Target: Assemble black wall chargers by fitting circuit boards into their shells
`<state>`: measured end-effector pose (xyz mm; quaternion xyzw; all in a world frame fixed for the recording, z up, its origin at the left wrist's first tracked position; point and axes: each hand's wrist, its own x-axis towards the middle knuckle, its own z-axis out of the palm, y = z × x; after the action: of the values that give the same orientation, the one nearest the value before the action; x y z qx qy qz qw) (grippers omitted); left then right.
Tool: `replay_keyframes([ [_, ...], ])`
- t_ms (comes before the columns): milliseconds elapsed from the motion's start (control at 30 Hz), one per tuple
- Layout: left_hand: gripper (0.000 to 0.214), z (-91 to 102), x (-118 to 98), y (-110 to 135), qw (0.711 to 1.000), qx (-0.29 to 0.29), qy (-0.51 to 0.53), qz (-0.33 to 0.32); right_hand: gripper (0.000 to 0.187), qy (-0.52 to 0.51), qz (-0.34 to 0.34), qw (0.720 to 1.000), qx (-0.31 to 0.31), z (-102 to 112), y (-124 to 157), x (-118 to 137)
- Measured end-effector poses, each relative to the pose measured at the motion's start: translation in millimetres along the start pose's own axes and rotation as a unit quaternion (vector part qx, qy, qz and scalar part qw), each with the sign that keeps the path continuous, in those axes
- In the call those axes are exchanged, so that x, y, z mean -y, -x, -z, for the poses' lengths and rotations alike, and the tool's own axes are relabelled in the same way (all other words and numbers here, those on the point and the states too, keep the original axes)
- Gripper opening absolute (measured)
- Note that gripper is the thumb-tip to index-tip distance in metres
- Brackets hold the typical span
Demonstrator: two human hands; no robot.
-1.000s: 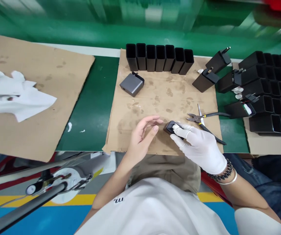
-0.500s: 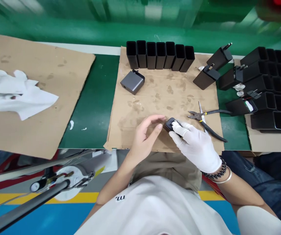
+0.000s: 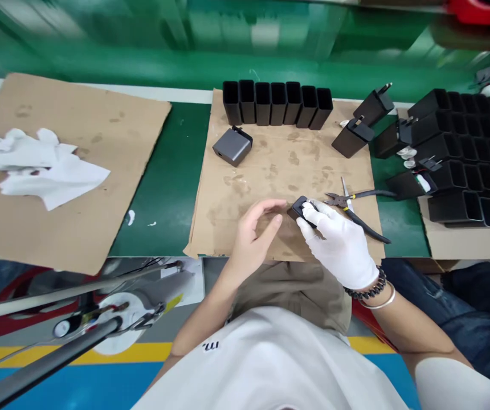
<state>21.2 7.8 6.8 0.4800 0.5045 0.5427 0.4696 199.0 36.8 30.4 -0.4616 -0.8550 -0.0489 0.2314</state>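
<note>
My right hand [image 3: 334, 242], in a white glove, grips a small black part [image 3: 298, 208] over the near side of the stained cardboard sheet [image 3: 283, 171]. A bit of white shows at the gloved fingertips on the part. My bare left hand [image 3: 251, 236] hovers just left of the part, fingers curved and apart, holding nothing. Black pliers [image 3: 356, 208] lie on the cardboard just right of my right hand. A grey charger block [image 3: 231, 146] lies farther back on the left of the sheet.
A row of several black open shells [image 3: 277, 102] stands at the sheet's far edge. More shells, some with plug pins, are stacked at the right [image 3: 458, 154]. Another cardboard sheet [image 3: 99, 188] at left carries crumpled white cloth [image 3: 42, 168]. A metal frame [image 3: 78, 319] sits below the bench.
Both hands hold nearly the same pose. My left hand's fingers have closed in slightly toward the black part. The view shifted a little.
</note>
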Motion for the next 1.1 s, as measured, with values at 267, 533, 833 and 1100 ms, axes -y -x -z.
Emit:
replay_keyframes([
  [267,0.053,-7.8,5.0,-15.2,0.99,0.134,-0.034,-0.004,0.015,-0.206,-0.03,0.975,-0.074,-1.2,-1.1,-16.2],
  [533,0.058,-5.0,5.1,-17.0,0.983,0.164,-0.083,-0.003,0.025,-0.311,-0.039,0.95,0.005,10.4,3.3,-15.1],
  [833,0.051,7.0,-4.6,-24.2,0.978,0.148,0.132,0.059,0.023,-0.559,-0.291,0.776,-0.012,-1.5,8.1,-19.9],
  [1100,0.033,6.0,-1.9,-18.4,0.977,0.097,0.17,0.082,0.019,-0.826,-0.386,0.4,0.097,9.4,4.5,-15.3],
])
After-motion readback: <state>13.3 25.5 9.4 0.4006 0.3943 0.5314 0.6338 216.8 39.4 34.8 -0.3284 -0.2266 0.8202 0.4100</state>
